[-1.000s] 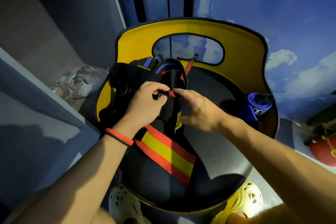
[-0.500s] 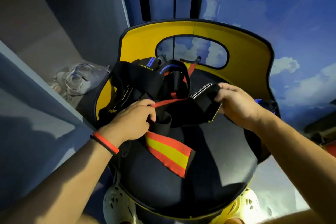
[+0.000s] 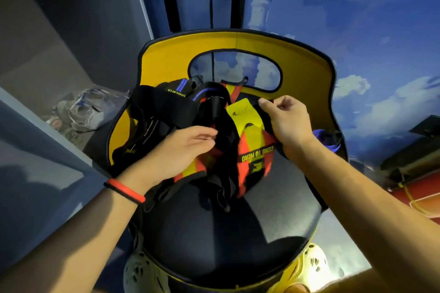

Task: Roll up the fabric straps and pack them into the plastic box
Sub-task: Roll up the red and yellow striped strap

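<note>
The straps are a tangled heap of black webbing at the back of the chair seat — round, padded, dark, with a curved yellow backrest. Draped on top is a red-and-yellow strap, flat woven stuff with black lettering. The right hand pinches its top edge, fingers curled. The left hand is loose — fingers nearly straight, tips touching a black fold. A blue roll sits at the seat's right edge.
</note>
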Tool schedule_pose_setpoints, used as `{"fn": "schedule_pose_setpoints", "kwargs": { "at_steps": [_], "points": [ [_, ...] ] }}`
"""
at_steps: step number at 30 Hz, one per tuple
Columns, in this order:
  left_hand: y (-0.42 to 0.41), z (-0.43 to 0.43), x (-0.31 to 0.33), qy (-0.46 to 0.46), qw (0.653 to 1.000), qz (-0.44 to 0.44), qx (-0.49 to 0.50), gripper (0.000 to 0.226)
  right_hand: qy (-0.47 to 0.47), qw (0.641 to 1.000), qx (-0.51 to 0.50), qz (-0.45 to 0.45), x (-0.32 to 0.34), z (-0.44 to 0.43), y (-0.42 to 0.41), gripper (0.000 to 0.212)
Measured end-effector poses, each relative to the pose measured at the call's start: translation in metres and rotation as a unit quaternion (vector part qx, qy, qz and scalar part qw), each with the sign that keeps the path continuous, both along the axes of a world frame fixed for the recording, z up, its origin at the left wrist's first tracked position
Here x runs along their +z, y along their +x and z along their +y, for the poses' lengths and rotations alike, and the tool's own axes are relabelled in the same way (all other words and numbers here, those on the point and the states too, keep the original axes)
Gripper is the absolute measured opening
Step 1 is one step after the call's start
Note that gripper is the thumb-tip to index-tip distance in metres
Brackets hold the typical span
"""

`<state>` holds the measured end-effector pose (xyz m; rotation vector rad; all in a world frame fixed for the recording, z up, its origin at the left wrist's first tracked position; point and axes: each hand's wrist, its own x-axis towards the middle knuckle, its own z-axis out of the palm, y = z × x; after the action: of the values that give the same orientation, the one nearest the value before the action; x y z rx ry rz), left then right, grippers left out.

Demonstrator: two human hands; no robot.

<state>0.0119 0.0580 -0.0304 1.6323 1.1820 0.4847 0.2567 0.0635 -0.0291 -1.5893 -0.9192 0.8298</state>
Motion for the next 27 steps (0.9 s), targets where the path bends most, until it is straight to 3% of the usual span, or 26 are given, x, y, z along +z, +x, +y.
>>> {"fn": "schedule_pose_setpoints", "kwargs": {
  "at_steps": [2,5,8,11,13,14,16,18,19,21,23,25,27],
  "points": [
    [0.011,-0.008,0.007,-0.069,0.995,-0.073,-0.017,0.037,-0.027,0.999,0.01,0.041,0.002,0.0,-0.006,0.036],
    [0.025,-0.012,0.004,-0.082,0.995,-0.06,-0.019,0.05,-0.055,0.992,0.007,0.11,0.008,-0.003,-0.01,0.035],
    [0.037,-0.016,-0.002,-0.092,0.991,-0.092,-0.023,0.036,-0.056,0.988,0.02,0.142,0.01,-0.007,-0.011,0.035],
    [0.053,-0.019,0.001,-0.101,0.972,-0.205,0.056,0.028,-0.038,0.979,0.073,0.184,0.01,-0.013,-0.012,0.031],
    [0.059,-0.018,0.004,-0.122,0.941,-0.291,0.121,0.027,-0.012,0.957,0.162,0.24,0.012,-0.016,-0.015,0.009],
    [0.058,-0.015,0.004,-0.122,0.929,-0.318,0.145,0.029,-0.005,0.946,0.191,0.262,0.012,-0.017,-0.016,0.009],
    [0.053,-0.01,0.003,-0.108,0.916,-0.346,0.172,0.034,-0.013,0.938,0.206,0.28,0.011,-0.017,-0.018,0.028],
    [0.048,-0.008,0.001,-0.085,0.91,-0.355,0.195,0.039,-0.027,0.944,0.186,0.271,0.011,-0.019,-0.02,0.03],
    [0.047,-0.009,0.002,-0.072,0.909,-0.358,0.201,0.041,-0.017,0.953,0.175,0.245,0.012,-0.021,-0.021,0.025],
    [0.048,-0.011,0.003,-0.038,0.914,-0.345,0.212,0.043,0.046,0.99,0.112,0.073,0.012,-0.025,-0.021,0.014],
    [0.052,-0.014,0.003,0.002,0.929,-0.307,0.205,0.042,0.113,0.981,0.121,-0.102,0.014,-0.028,-0.02,0.023],
    [0.054,-0.019,0.005,0.017,0.944,-0.275,0.18,0.042,0.102,0.957,0.203,-0.182,0.013,-0.032,-0.024,0.037],
    [0.054,-0.022,0.008,-0.023,0.948,-0.276,0.158,0.041,0.084,0.958,0.196,-0.191,0.011,-0.033,-0.029,0.025]
  ]
}}
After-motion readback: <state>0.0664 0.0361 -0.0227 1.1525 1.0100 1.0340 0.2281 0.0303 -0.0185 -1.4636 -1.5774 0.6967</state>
